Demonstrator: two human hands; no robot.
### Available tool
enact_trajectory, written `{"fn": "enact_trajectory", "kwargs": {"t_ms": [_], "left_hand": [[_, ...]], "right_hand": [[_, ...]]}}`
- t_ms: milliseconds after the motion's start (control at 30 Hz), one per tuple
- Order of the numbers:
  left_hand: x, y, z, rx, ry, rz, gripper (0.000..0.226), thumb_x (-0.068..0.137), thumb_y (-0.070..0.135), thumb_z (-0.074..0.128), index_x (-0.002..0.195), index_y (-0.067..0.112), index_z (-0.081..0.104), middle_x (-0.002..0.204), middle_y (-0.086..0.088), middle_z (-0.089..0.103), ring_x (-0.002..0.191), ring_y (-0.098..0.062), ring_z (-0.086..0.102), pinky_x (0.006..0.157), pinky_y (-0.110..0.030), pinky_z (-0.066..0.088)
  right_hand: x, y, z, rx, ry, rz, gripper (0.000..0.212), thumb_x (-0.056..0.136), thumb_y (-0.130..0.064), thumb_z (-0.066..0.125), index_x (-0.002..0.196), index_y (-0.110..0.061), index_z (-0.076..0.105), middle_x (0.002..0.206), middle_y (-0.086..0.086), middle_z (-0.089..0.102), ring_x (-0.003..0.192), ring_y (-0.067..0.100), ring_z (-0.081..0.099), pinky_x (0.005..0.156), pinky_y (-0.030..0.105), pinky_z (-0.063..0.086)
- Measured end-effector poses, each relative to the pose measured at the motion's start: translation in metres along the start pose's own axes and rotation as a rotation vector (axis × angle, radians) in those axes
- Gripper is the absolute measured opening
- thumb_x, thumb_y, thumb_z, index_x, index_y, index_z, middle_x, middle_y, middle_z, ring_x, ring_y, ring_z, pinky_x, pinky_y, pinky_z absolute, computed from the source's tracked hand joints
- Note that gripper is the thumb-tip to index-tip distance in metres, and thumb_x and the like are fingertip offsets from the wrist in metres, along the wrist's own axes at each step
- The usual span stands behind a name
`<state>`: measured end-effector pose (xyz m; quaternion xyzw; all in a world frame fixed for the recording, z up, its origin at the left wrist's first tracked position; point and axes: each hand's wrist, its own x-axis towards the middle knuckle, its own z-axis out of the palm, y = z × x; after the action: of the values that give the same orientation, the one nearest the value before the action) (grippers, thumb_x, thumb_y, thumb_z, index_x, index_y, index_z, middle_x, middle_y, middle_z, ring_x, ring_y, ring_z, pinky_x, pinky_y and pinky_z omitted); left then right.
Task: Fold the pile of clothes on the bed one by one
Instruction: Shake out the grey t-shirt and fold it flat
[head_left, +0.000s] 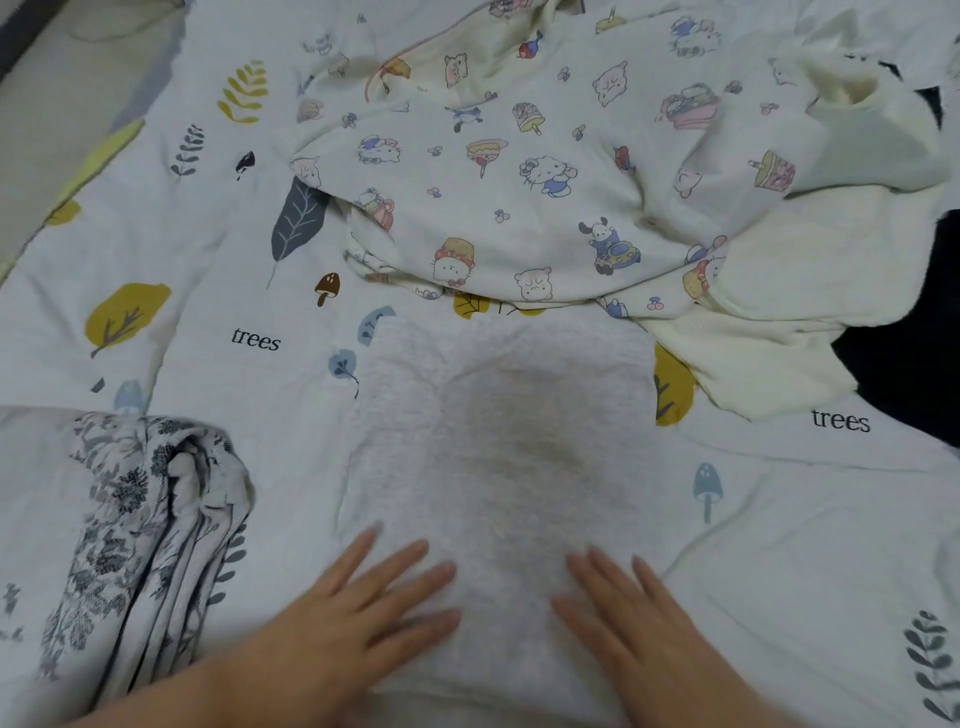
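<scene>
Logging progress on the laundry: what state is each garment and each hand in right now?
White fluffy fleece garment: folded flat, both hands pressing it.
Cartoon-print cream pyjama top: unfolded, crumpled.
Grey floral-print cloth: folded, set aside.
Left hand: open, flat.
Right hand: open, flat.
</scene>
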<state>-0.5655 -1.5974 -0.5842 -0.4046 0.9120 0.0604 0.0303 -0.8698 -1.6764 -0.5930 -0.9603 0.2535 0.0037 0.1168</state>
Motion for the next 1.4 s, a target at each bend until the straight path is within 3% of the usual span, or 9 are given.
{"fn": "enact_trajectory", "kwargs": {"t_ms": [100,233,333,500,667,933,1167,1300,1400], "left_hand": [[-0.012,0.009,0.006,0.061,-0.058,-0.019,0.047,0.089,0.037,0.042,0.132,0.02,0.05,0.136,-0.005,0.051,0.121,-0.032,0.051,0.097,-0.052,0.044],[-0.018,0.007,0.004,-0.01,0.056,-0.132,0.041,0.095,0.015,0.03,0.117,0.015,0.065,0.129,-0.007,0.058,0.115,-0.03,0.057,0.093,-0.043,0.049],[-0.015,-0.001,-0.01,-0.158,0.043,-0.229,0.029,0.073,0.023,0.062,0.098,0.016,0.075,0.112,-0.005,0.069,0.102,-0.024,0.067,0.079,-0.038,0.057],[0.006,-0.025,-0.057,-0.586,-0.046,-0.555,0.023,0.067,0.028,0.051,0.08,0.031,0.07,0.074,0.022,0.068,0.069,0.0,0.066,0.059,-0.01,0.046],[0.05,-0.079,-0.105,-0.667,0.035,-0.733,0.011,0.068,0.023,0.051,0.069,0.024,0.062,0.056,0.01,0.06,0.055,0.001,0.054,0.053,-0.014,0.037],[0.141,-0.145,-0.093,-0.342,0.272,-0.911,0.023,0.088,0.013,0.053,0.108,0.017,0.064,0.095,-0.007,0.068,0.092,-0.028,0.058,0.075,-0.033,0.041],[0.157,-0.112,-0.047,-0.014,0.407,-0.871,0.047,0.091,0.023,0.046,0.135,0.007,0.046,0.143,-0.018,0.042,0.132,-0.035,0.04,0.108,-0.053,0.023],[0.151,-0.087,-0.011,-0.068,0.148,-0.59,0.061,0.092,0.047,0.024,0.146,0.02,0.025,0.155,-0.007,0.019,0.143,-0.03,0.019,0.111,-0.054,0.003],[0.143,-0.098,0.011,-0.175,0.077,-0.705,0.061,0.087,0.058,0.007,0.142,0.035,-0.004,0.153,0.006,-0.009,0.143,-0.016,-0.009,0.113,-0.037,-0.014]], "right_hand": [[-0.021,-0.011,0.013,-0.1,0.0,-0.051,0.039,0.101,-0.02,0.015,0.125,-0.021,0.045,0.143,0.012,0.039,0.142,0.028,0.014,0.107,0.04,0.022],[-0.023,-0.011,0.008,-0.141,0.076,-0.038,0.037,0.101,-0.015,0.016,0.115,-0.018,0.05,0.123,0.007,0.063,0.141,0.026,0.015,0.106,0.036,0.025],[-0.017,-0.01,-0.001,-0.119,0.182,-0.066,0.057,0.101,-0.015,0.017,0.094,-0.021,0.073,0.11,0.004,0.07,0.126,0.022,0.047,0.103,0.031,0.032],[-0.001,0.001,-0.045,0.352,0.133,0.279,0.021,0.069,-0.012,0.079,0.077,-0.03,0.073,0.08,-0.006,0.074,0.074,0.01,0.07,0.068,0.013,0.047],[0.035,0.035,-0.082,0.943,0.347,0.67,0.024,0.082,-0.008,0.063,0.075,-0.031,0.062,0.055,-0.004,0.057,0.047,0.004,0.04,0.045,0.015,0.032],[0.127,0.113,-0.077,0.768,0.584,0.885,0.006,0.087,-0.015,0.054,0.089,-0.016,0.06,0.073,-0.005,0.056,0.071,0.014,0.05,0.059,0.023,0.034],[0.152,0.099,-0.057,0.394,0.573,0.889,0.055,0.087,-0.016,0.047,0.14,-0.006,0.034,0.143,0.02,0.036,0.132,0.03,0.034,0.105,0.04,0.031],[0.141,0.068,-0.028,0.003,0.243,0.485,0.063,0.089,-0.037,0.046,0.143,-0.008,0.035,0.151,0.02,0.028,0.141,0.033,0.021,0.11,0.053,0.019],[0.135,0.083,-0.004,0.035,-0.028,0.558,0.066,0.094,-0.053,0.023,0.147,-0.027,-0.006,0.157,-0.002,-0.01,0.135,0.01,-0.023,0.113,0.04,-0.012]]}}
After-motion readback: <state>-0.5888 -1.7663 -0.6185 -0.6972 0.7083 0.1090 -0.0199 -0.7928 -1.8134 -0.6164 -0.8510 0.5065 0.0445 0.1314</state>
